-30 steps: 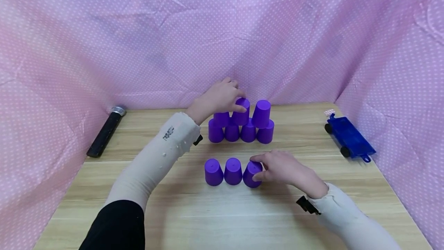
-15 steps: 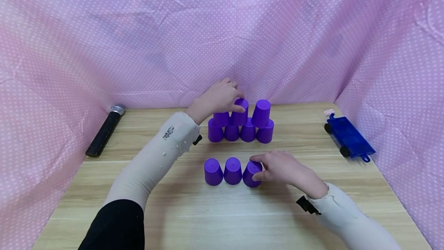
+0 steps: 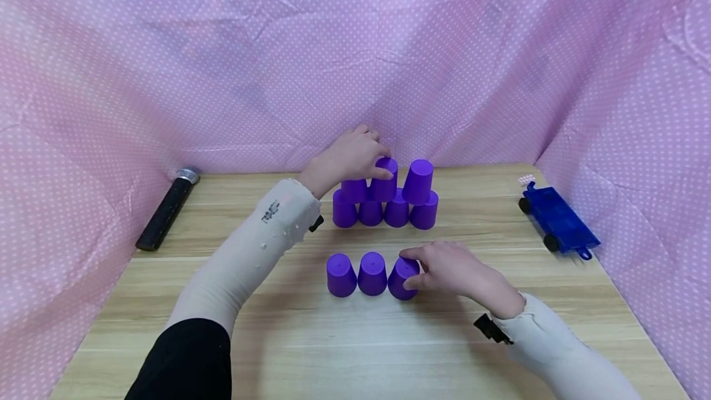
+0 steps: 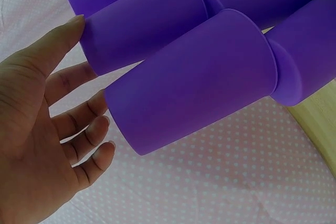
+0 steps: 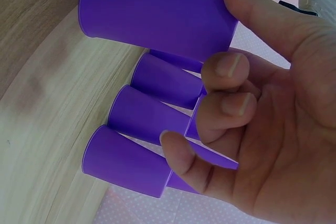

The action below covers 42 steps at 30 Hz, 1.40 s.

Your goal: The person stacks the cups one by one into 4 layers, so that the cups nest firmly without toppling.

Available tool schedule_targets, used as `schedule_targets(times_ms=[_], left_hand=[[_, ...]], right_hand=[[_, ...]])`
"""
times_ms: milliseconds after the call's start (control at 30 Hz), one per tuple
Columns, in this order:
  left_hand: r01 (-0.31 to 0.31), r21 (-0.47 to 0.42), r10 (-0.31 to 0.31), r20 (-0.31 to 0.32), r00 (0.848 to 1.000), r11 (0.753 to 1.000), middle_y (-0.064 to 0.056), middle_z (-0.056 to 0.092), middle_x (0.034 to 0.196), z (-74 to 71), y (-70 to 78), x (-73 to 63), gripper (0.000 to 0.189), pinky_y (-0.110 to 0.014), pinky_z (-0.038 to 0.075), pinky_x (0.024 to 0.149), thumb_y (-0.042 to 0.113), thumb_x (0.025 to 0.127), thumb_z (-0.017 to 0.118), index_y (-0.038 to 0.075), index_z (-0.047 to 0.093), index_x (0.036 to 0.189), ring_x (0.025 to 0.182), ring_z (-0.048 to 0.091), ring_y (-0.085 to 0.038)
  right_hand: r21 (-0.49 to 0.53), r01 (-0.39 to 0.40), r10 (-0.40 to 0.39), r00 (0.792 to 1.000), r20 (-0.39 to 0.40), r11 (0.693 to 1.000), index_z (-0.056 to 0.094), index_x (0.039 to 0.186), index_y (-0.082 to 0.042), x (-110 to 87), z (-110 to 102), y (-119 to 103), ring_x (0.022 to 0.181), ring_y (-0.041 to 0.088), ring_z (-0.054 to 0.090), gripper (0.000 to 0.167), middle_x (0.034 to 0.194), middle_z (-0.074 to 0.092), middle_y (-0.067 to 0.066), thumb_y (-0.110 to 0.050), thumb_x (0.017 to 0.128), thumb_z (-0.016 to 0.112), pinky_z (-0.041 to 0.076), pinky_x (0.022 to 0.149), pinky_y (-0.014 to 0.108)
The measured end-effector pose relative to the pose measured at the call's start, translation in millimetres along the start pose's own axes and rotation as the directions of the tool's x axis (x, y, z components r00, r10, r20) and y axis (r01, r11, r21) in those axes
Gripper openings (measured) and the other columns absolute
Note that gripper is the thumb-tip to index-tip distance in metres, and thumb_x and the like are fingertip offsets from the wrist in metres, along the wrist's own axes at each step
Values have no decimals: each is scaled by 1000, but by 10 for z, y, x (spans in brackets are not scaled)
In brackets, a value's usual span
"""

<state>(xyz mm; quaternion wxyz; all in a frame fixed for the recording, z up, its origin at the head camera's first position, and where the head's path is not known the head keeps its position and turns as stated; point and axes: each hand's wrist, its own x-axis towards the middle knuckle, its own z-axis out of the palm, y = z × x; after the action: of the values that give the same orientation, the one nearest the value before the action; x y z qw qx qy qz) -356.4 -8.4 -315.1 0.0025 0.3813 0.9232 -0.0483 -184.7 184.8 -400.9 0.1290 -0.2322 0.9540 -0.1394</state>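
Observation:
Upside-down purple cups stand in a two-level stack at the back, with three on top of a row of several. My left hand [image 3: 352,156] pinches the middle upper cup [image 3: 383,188] near its base with thumb and forefinger. In the left wrist view, the other fingers spread behind the neighbouring upper cup [image 4: 191,82]. Nearer, three more upside-down cups stand in a row on the table. My right hand [image 3: 449,268] holds the right-hand cup [image 3: 399,287] of that row between thumb and forefinger. The right wrist view shows its remaining fingers curled beside this cup [image 5: 157,11].
On the wooden table [image 3: 355,350], a black microphone [image 3: 169,212] lies at the left. A blue toy trailer [image 3: 561,220] with black wheels is at the right, near a small pink-and-white piece [image 3: 526,179]. Pink dotted cloth [image 3: 355,60] hangs behind and at both sides.

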Motion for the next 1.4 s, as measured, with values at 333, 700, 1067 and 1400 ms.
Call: schedule_targets(times_ms=[333, 700, 1067, 1400], left_hand=[[9, -5, -9, 7, 1000, 1000, -7, 61, 126, 9, -42, -56, 55, -48, 41, 104, 58, 91, 64, 25, 64, 135, 121, 48, -31], [3, -54, -8, -103, 995, 999, -10, 60, 131, -119, -44, -251, 55, -44, 40, 107, 54, 95, 61, 20, 62, 137, 125, 47, -29], [-105, -97, 91, -139, 986, 990, 4, 65, 91, -118, 133, -903, 43, -39, 51, 78, 49, 98, 59, 20, 68, 128, 82, 60, -16], [-49, -305, 98, 148, 984, 951, 7, 61, 79, 175, 208, -1467, 44, -28, 46, 66, 44, 94, 67, 19, 65, 131, 71, 55, -9]], right_hand=[[-10, 18, -18, 1000, -5, 1000, 68, 129, -15, 7, 3, -51, 65, 10, 50, 56, 71, 59, -9, -43, 82, 80, 42, 62, 31], [-17, 35, -36, 999, -16, 999, 69, 127, -14, 5, 16, -60, 67, 9, 52, 55, 76, 65, -8, -42, 81, 81, 46, 63, 33], [-29, 30, -31, 999, -17, 999, 69, 128, -14, -1, 26, -16, 77, 12, 63, 56, 92, 74, -2, -44, 81, 80, 52, 69, 38], [-59, 68, -70, 997, -35, 996, 69, 125, -11, 10, -2, -31, 76, 13, 64, 54, 90, 74, -1, -41, 81, 81, 52, 66, 37]])
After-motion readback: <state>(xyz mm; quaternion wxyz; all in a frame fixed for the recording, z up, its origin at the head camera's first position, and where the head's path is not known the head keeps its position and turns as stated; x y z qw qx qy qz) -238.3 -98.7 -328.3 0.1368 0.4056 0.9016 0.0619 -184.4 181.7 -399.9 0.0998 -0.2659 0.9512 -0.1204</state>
